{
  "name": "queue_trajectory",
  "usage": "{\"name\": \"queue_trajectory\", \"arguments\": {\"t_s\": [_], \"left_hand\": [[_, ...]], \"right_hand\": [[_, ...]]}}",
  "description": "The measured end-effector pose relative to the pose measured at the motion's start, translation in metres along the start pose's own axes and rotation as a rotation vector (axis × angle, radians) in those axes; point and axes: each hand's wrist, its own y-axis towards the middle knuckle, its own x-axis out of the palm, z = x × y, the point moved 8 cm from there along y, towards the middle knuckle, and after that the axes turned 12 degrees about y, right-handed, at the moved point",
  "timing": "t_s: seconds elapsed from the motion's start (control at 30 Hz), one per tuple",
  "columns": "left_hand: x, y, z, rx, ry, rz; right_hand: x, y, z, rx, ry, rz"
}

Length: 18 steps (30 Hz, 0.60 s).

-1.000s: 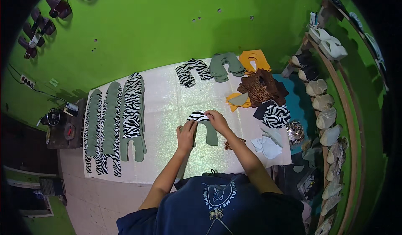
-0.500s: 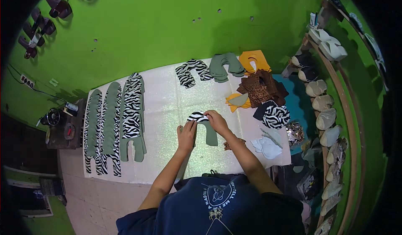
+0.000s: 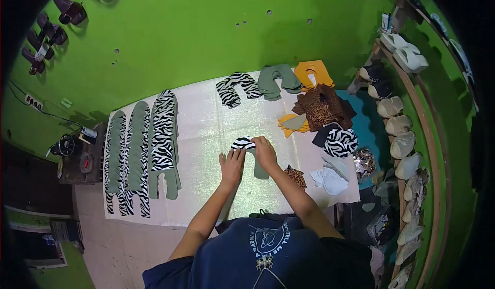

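Note:
In front of me on the table lies a green U-shaped material piece (image 3: 261, 168), one leg reaching toward me. A curved zebra-print piece (image 3: 243, 143) covers its rounded top. My left hand (image 3: 232, 166) rests its fingertips on the zebra piece's near left edge, the thumb held apart. My right hand (image 3: 265, 155) grips the right end of the zebra piece, its fingers bent and close together. Beneath my hands, part of the green piece is hidden. Beside my right forearm is a small leopard-print scrap (image 3: 295, 177).
Overlapping rows of zebra and green pieces (image 3: 164, 129) line the table's left side. Along the back are zebra, green (image 3: 279, 81) and orange U-shaped stacks (image 3: 315, 73). Brown leopard pieces (image 3: 322, 108) and white pieces (image 3: 330, 178) lie right. A rack of shoe forms (image 3: 401, 145) stands beyond.
My right hand has turned slightly and lies further over the green piece. My right forearm has shifted left, showing more of the leopard-print scrap. My left hand has barely moved.

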Motion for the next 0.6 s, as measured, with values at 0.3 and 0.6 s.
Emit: {"name": "queue_trajectory", "arguments": {"t_s": [0.3, 0.6], "left_hand": [[-0.002, 0.001, 0.001, -0.001, 0.019, -0.009], [-0.009, 0.001, 0.003, 0.004, -0.007, -0.013]], "right_hand": [[0.005, -0.003, 0.008, 0.067, -0.06, -0.015], [0.011, -0.007, 0.004, 0.029, -0.168, -0.015]]}}
